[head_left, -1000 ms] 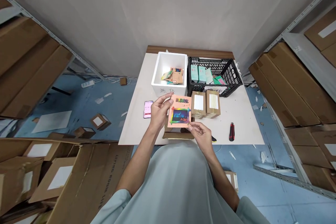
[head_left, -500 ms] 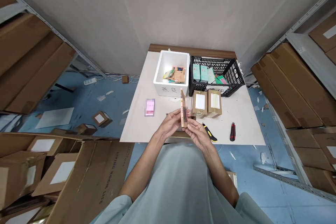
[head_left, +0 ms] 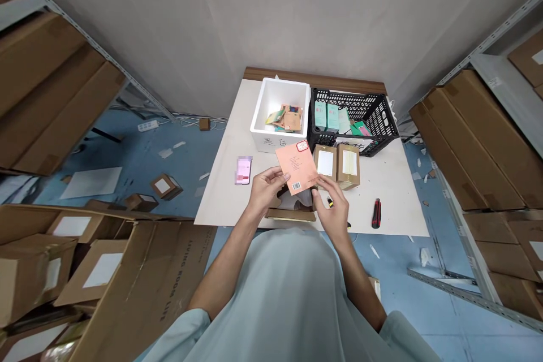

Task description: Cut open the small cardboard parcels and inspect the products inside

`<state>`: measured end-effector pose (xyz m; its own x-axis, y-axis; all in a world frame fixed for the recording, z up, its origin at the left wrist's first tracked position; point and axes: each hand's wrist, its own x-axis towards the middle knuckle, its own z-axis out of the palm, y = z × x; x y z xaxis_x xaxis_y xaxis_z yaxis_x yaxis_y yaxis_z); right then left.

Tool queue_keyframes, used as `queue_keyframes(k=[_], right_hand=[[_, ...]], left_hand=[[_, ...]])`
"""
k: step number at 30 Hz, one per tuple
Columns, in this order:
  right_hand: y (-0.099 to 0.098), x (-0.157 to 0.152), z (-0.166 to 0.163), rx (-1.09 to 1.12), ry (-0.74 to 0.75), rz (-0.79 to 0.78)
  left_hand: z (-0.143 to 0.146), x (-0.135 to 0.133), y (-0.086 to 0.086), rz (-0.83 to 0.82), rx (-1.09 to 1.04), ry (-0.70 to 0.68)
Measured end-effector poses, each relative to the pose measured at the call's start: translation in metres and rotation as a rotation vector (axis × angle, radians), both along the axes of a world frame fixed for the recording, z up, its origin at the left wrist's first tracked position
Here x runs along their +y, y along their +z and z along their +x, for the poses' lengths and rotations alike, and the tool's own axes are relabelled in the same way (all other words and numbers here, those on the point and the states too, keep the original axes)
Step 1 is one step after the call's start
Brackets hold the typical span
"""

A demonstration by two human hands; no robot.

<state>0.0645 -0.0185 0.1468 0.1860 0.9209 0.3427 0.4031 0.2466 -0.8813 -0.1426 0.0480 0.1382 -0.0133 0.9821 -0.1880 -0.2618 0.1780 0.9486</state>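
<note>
- The card (head_left: pixel 297 167) is held up over the open box (head_left: pixel 291 215).
- Its left side is pinched by the left hand (head_left: pixel 263 191), its right side by the right hand (head_left: pixel 335 206), fingers nearly closed.
- It seems light and stiff; corners could get bent, so edges are best held gently.

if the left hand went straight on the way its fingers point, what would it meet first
The flat orange packet, which the left hand is gripping by its edge. Past that, probably the left taped cardboard box, though depth is unclear from this one view.
</note>
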Motion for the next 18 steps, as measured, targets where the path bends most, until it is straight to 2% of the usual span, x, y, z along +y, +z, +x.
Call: queue_keyframes(k=[5,11,15,18], right_hand=[[-0.011,-0.002,-0.020,-0.112,0.045,-0.046],[-0.031,-0.004,-0.037,-0.234,0.013,-0.135],[-0.036,0.000,-0.033,-0.149,-0.039,-0.158],[-0.032,0.008,-0.023,0.060,-0.016,-0.266]], left_hand=[[0.010,-0.003,0.008,0.032,0.044,-0.024],[0.034,-0.018,0.010,0.077,0.229,0.064],[0.045,-0.025,0.013,0.168,0.242,0.036],[0.040,-0.024,0.014,0.239,0.266,0.020]])
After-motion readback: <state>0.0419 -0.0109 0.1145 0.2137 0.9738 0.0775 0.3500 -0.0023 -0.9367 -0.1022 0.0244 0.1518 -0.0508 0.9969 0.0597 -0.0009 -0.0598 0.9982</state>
